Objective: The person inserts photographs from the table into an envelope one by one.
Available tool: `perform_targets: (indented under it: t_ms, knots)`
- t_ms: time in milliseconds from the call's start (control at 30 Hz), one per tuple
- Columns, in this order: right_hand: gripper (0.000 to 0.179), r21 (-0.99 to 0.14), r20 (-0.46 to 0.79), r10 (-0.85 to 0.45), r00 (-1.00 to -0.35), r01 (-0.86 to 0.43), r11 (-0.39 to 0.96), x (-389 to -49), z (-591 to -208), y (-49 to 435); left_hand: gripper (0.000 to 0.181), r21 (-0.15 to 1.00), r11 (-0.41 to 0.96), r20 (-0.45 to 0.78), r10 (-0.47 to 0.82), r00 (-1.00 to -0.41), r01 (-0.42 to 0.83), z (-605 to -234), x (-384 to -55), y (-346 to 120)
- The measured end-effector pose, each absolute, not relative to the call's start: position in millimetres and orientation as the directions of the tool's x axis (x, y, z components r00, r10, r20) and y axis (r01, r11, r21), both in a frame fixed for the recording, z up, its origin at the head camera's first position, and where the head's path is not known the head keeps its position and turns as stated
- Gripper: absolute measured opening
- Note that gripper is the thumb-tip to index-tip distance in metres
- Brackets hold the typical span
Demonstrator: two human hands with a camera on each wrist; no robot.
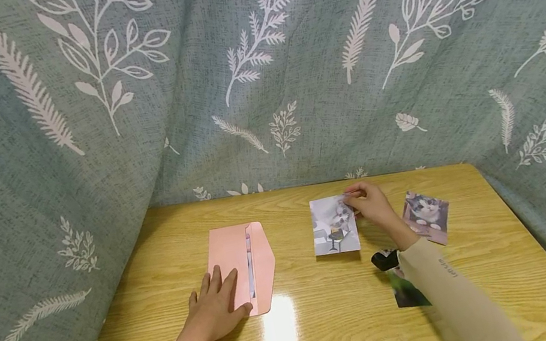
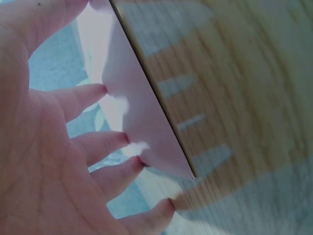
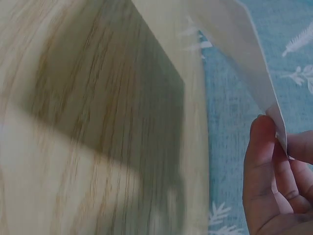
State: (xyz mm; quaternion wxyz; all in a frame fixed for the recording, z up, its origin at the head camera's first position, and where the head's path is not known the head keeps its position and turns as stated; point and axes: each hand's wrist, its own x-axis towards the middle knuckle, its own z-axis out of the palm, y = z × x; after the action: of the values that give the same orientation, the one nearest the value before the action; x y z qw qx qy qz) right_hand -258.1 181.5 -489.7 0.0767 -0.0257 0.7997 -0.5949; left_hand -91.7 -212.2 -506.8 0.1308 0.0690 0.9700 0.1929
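Observation:
A pink envelope (image 1: 224, 246) lies on the table's left side, its pointed flap folded out to the right. Part of a picture card (image 1: 251, 266) shows in its slot. My left hand (image 1: 215, 308) rests on the envelope's lower part with fingers spread and straight; in the left wrist view the fingertips touch the pink paper (image 2: 139, 112). My right hand (image 1: 373, 204) pinches a photo of a grey-and-white animal (image 1: 331, 227) by its upper right corner. In the right wrist view the photo (image 3: 244, 54) is lifted off the table, casting a shadow below.
A cat photo (image 1: 427, 213) lies tilted on the table right of my right hand. Another photo with a green background (image 1: 408, 291) lies partly under the right sleeve. Patterned blue-green cloth (image 1: 256, 76) hangs behind the table (image 1: 323, 332) and at its sides.

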Motion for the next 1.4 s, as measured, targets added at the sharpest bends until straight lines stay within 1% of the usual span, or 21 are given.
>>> perform_targets:
  t_ms: [400,667,967,1400]
  knots:
    - [0.034,-0.966,-0.092,-0.131,-0.987,0.056,0.253,-256,-492,157,0.082,0.414,0.906,-0.205,0.186,-0.961,0.087,-509,-91,-214]
    - [0.035,-0.962,-0.088,-0.108,-0.99,0.056,0.266,-255,-495,142,0.081,0.428,0.9,-0.205,0.187,-0.961,0.084,-508,-91,-213]
    - [0.032,-0.971,-0.078,-0.098,-0.992,0.053,0.235,-252,-498,122,0.082,0.423,0.903,-0.215,0.178,-0.96,0.073,-508,-90,-214]
    - [0.03,-0.978,-0.071,-0.116,-0.991,0.046,0.203,-250,-505,100,0.082,0.428,0.901,-0.213,0.182,-0.96,0.076,-507,-91,-214]
